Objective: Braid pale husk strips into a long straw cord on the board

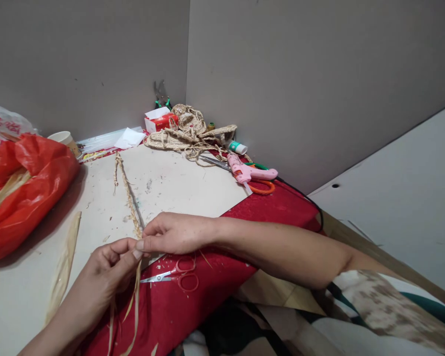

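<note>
A thin braid of pale dried fibre [128, 194] runs up the white board, its lower end pinched between my hands. My left hand [113, 264] is closed on the fibre strands just under the braid, thumb against finger. Touching it from the right, my right hand [170, 233] also grips the braid's end. Loose strands [136, 296] hang below my fingers over the red cloth. Red-handled scissors [185, 279] lie partly open on the cloth below my right hand. To the left, a flat dry husk strip [65, 267] rests on the board.
A red plastic bag [40, 178] holding husks sits at the left, beside a paper cup [62, 138]. Bundled braided cord [181, 138], pliers [162, 96], a red-and-white box [159, 120] and a pink glue gun [246, 171] with black cable lie toward the grey wall.
</note>
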`<action>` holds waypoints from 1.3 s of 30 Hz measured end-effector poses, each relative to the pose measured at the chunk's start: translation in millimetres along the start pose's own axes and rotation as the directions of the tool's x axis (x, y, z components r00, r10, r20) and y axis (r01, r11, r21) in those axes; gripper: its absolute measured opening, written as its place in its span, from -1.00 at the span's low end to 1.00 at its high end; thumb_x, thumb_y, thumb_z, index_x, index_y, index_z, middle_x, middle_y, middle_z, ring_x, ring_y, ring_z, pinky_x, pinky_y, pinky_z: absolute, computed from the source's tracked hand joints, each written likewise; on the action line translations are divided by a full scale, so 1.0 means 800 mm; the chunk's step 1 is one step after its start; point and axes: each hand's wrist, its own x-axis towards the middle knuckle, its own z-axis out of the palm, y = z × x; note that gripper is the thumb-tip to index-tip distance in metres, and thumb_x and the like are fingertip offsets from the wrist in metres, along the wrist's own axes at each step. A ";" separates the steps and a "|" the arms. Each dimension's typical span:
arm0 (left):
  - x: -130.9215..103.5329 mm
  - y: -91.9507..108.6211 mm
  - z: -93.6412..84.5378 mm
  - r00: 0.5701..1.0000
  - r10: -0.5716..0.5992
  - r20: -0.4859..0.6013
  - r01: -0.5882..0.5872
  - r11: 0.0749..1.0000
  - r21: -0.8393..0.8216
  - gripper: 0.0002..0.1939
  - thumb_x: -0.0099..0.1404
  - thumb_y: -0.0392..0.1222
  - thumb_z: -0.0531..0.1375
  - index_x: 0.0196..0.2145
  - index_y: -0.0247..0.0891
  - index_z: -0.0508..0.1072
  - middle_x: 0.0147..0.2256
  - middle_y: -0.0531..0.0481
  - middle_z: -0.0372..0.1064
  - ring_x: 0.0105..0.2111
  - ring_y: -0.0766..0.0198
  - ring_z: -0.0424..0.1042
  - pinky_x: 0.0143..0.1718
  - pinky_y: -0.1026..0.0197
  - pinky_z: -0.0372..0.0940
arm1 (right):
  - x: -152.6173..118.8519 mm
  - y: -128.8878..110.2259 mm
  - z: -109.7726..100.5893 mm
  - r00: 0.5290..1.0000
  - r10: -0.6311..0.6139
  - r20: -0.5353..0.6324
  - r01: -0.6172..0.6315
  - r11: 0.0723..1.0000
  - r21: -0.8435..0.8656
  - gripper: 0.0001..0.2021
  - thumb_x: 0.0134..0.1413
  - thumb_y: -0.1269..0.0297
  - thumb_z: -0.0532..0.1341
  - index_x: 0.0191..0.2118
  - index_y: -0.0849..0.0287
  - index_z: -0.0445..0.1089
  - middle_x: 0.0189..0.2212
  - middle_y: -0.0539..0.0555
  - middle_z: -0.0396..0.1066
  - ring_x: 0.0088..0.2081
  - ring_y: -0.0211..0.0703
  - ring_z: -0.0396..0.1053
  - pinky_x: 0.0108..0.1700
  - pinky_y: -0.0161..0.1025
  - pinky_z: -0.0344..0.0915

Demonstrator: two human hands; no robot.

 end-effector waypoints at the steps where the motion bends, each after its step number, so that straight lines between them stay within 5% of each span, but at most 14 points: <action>1: 0.000 0.000 0.000 1.000 0.010 0.002 -0.010 1.000 0.007 -0.72 0.07 -0.02 0.34 -0.37 -0.28 0.49 -0.63 0.11 0.29 -0.67 0.43 0.16 -0.63 0.37 0.05 | 0.001 0.000 -0.002 1.000 0.002 0.029 -0.002 1.000 0.003 -0.69 0.17 0.19 0.17 -0.52 0.29 0.31 -0.63 -0.11 0.10 -0.54 -0.42 0.05 -0.44 -0.40 0.04; 8: 0.001 0.010 0.002 0.999 0.031 0.013 -0.032 0.995 0.098 -0.70 0.05 0.02 0.33 -0.42 -0.29 0.47 -0.66 0.15 0.18 -0.69 0.46 0.06 -0.66 0.39 -0.01 | 0.009 0.009 -0.003 0.995 -0.006 0.095 -0.012 0.982 0.186 -0.67 0.15 0.33 0.11 -0.62 0.25 0.17 -0.72 -0.15 0.03 -0.62 -0.44 -0.08 -0.52 -0.36 -0.09; 13: -0.007 0.017 -0.002 0.984 0.177 0.029 -0.171 0.879 0.446 -0.59 0.19 0.13 0.18 -0.58 -0.26 0.37 -0.69 0.14 0.12 -0.68 0.42 0.06 -0.67 0.37 -0.01 | 0.009 0.010 0.006 0.998 0.060 -0.029 -0.053 0.976 0.210 -0.71 0.11 0.33 0.13 -0.61 0.24 0.26 -0.74 -0.14 0.08 -0.65 -0.41 -0.04 -0.55 -0.34 -0.08; 17: -0.021 0.011 0.006 0.912 0.404 0.076 -0.317 0.573 0.756 -0.65 0.33 0.02 0.04 -0.51 -0.21 0.38 -0.62 0.08 0.31 -0.62 0.32 0.29 -0.59 0.33 0.17 | 0.010 0.009 0.019 0.991 0.075 -0.109 -0.040 0.954 0.297 -0.75 0.12 0.35 0.16 -0.54 0.29 0.41 -0.61 -0.04 0.34 -0.52 -0.38 0.23 -0.35 -0.37 0.16; 19: -0.025 0.004 0.012 0.824 0.546 0.152 -0.379 0.332 0.864 -0.70 0.36 -0.07 0.00 -0.46 -0.20 0.37 -0.68 0.11 0.29 -0.71 0.32 0.28 -0.65 0.31 0.13 | 0.010 0.008 0.025 0.983 0.106 -0.147 -0.050 0.939 0.339 -0.76 0.13 0.37 0.17 -0.53 0.30 0.43 -0.58 -0.01 0.38 -0.47 -0.37 0.28 -0.27 -0.37 0.20; 22: -0.027 -0.009 0.015 0.632 0.710 0.310 -0.381 -0.064 0.922 -0.78 0.36 -0.19 -0.01 -0.40 -0.21 0.36 -0.73 0.13 0.24 -0.81 0.29 0.22 -0.74 0.23 0.01 | 0.009 0.007 0.028 0.978 0.128 -0.162 -0.058 0.924 0.377 -0.77 0.12 0.37 0.19 -0.53 0.30 0.44 -0.58 -0.01 0.39 -0.47 -0.37 0.27 -0.28 -0.37 0.21; 24: -0.026 -0.016 0.016 0.552 0.729 0.405 -0.361 -0.228 0.904 -0.82 0.35 -0.25 -0.01 -0.37 -0.22 0.35 -0.72 0.13 0.23 -0.81 0.25 0.23 -0.73 0.20 0.01 | 0.007 0.007 0.028 0.982 0.114 -0.152 -0.047 0.920 0.389 -0.80 0.07 0.35 0.23 -0.52 0.30 0.45 -0.59 -0.03 0.38 -0.49 -0.38 0.26 -0.32 -0.38 0.21; 26: -0.024 -0.020 0.017 0.524 0.721 0.453 -0.359 -0.295 0.885 -0.85 0.34 -0.28 0.01 -0.37 -0.22 0.32 -0.70 0.13 0.22 -0.78 0.24 0.24 -0.71 0.18 0.04 | 0.005 0.007 0.028 0.984 0.108 -0.139 -0.043 0.914 0.404 -0.84 0.02 0.36 0.26 -0.52 0.30 0.46 -0.60 -0.04 0.37 -0.52 -0.39 0.24 -0.37 -0.39 0.19; 34: -0.030 -0.001 0.016 0.424 0.707 0.567 -0.644 -0.205 0.737 -0.75 0.33 -0.37 0.04 -0.50 -0.20 0.27 -0.64 0.13 0.21 -0.68 0.36 0.20 -0.57 0.27 0.08 | 0.004 0.008 0.029 0.986 0.150 -0.068 -0.091 0.844 0.529 -0.86 0.02 0.40 0.18 -0.49 0.31 0.43 -0.71 -0.10 0.27 -0.70 -0.45 0.06 -0.61 -0.40 -0.02; 36: -0.024 0.012 -0.003 0.454 0.805 0.383 -0.486 -0.138 0.863 -0.79 0.34 -0.28 0.05 -0.46 -0.21 0.34 -0.62 0.12 0.26 -0.65 0.35 0.22 -0.53 0.28 0.09 | 0.004 0.010 0.029 0.989 0.135 -0.068 -0.083 0.862 0.500 -0.85 0.03 0.37 0.17 -0.48 0.29 0.42 -0.75 -0.13 0.20 -0.73 -0.46 -0.02 -0.65 -0.39 -0.10; 39: -0.007 0.036 -0.046 0.500 0.847 -0.180 0.074 0.166 0.983 -0.75 0.31 -0.03 0.09 -0.35 -0.24 0.44 -0.52 0.01 0.38 -0.52 0.23 0.35 -0.47 0.26 0.11 | 0.003 0.010 0.027 0.990 0.128 -0.059 -0.088 0.892 0.444 -0.84 0.03 0.32 0.16 -0.46 0.27 0.43 -0.81 -0.17 0.05 -0.76 -0.44 -0.12 -0.69 -0.35 -0.23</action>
